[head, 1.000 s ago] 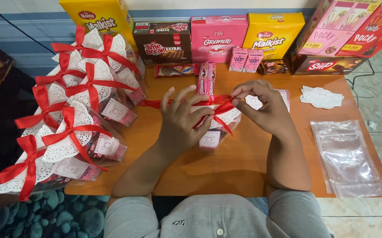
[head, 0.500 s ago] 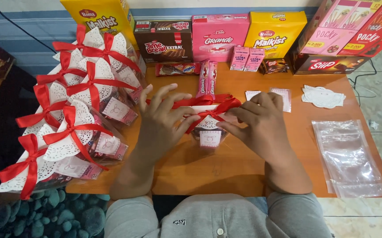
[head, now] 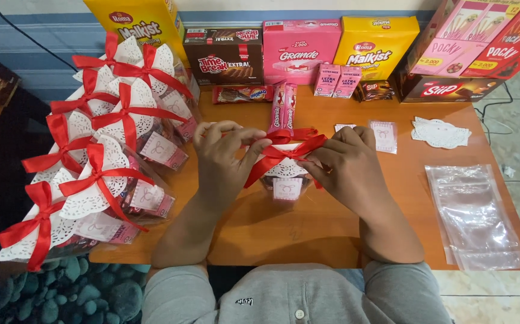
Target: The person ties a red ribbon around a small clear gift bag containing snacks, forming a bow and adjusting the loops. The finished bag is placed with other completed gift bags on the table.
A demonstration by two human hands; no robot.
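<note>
Even, bright indoor light from above; soft short shadows under the fingers on the desk. Mild glare on the clear plastic bags right of the fingers. Sharp focus, no motion blur; slight wide-angle bending at edges.

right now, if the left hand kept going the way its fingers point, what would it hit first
The left hand points toward the right, so it would probably meet the red ribbon it is already pinching, then the right hand just beyond; depth is unclear.

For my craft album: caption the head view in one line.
Both hands, left hand and right hand, tie a red ribbon on a clear snack bag beside finished bags.
</note>
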